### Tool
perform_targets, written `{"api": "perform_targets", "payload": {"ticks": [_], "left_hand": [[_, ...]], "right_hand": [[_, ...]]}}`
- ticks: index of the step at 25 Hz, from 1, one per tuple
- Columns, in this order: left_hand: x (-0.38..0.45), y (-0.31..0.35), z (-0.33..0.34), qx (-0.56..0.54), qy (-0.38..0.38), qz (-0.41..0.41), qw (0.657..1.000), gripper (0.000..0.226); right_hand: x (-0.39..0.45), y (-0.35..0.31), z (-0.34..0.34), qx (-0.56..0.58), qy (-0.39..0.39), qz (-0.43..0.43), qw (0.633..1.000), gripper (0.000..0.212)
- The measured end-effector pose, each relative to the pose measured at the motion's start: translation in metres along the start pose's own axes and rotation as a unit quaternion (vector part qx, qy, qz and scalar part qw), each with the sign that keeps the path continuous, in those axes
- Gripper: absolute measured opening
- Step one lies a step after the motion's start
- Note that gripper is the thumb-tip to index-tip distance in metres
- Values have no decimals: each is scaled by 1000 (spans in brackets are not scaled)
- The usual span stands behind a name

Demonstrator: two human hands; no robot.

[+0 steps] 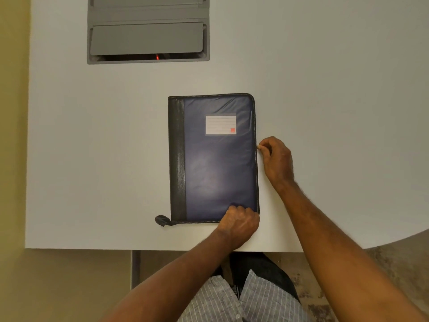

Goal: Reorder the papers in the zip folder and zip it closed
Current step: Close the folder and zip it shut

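Nearest to the camera is the person's striped shirt [243, 298], and from there both bare forearms reach forward over the near edge of the white surface [92, 159]. The left hand [239, 223] is at the near right corner of the zip folder [213, 159]; its fingers [234, 209] are curled down and press on the cover there, the knuckles lying over the bottom edge, but it cannot be seen if they take hold of anything under them. A little farther, the right hand [277, 159] is just beside the right long edge of the folder, about at the middle of its length; here thumb and forefinger are closed together in a pinch on a small thing at the zip line, probably the zip pull, which is too small to see clearly. The folder lies flat and closed on the surface, dark blue with a black spine strip [177, 159] on its left side, and a black tab [161, 220] comes out at its near left corner. On the far half of the cover there is a white lined label [221, 125] with a small red square. Farthest, a grey recessed panel [148, 31] is set in the surface, with a small red light [157, 57] in its near slot.
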State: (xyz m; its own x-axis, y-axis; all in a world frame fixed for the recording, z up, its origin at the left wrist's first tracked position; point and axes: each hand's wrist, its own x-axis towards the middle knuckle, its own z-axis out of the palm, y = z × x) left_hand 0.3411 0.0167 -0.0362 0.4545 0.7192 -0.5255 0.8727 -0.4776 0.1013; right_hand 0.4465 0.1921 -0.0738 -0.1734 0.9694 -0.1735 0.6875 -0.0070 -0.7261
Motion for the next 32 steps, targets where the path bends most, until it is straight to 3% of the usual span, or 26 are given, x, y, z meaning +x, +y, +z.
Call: {"api": "perform_targets", "payload": {"ticks": [5,9,14,19,21,24,27,32], "left_hand": [[8,5,2,-10,-24,2,1000,23],[17,3,2,-21,-31,1,999,26],[17,-14,2,-53,42,14,998,23],[59,-118,-54,-170,204,-212,941,47],[83,-173,-74,-210,218,-282,910,62],[117,-240,-94,-262,173,-306,899,77],[139,-270,-102,-283,126,-291,905,62],[144,-273,-101,-378,191,-274,863,32]], "right_hand": [[56,-14,-4,-9,18,-5,1000,8],[82,-22,-3,-5,-16,-8,1000,7],[84,-29,-6,81,-34,109,990,7],[89,-31,-8,225,-77,220,946,9],[88,-32,-8,198,-96,189,957,12],[90,-27,-7,43,-92,77,992,8],[86,-19,-1,-9,-49,15,999,8],[69,-19,13,64,44,46,996,13]]}}
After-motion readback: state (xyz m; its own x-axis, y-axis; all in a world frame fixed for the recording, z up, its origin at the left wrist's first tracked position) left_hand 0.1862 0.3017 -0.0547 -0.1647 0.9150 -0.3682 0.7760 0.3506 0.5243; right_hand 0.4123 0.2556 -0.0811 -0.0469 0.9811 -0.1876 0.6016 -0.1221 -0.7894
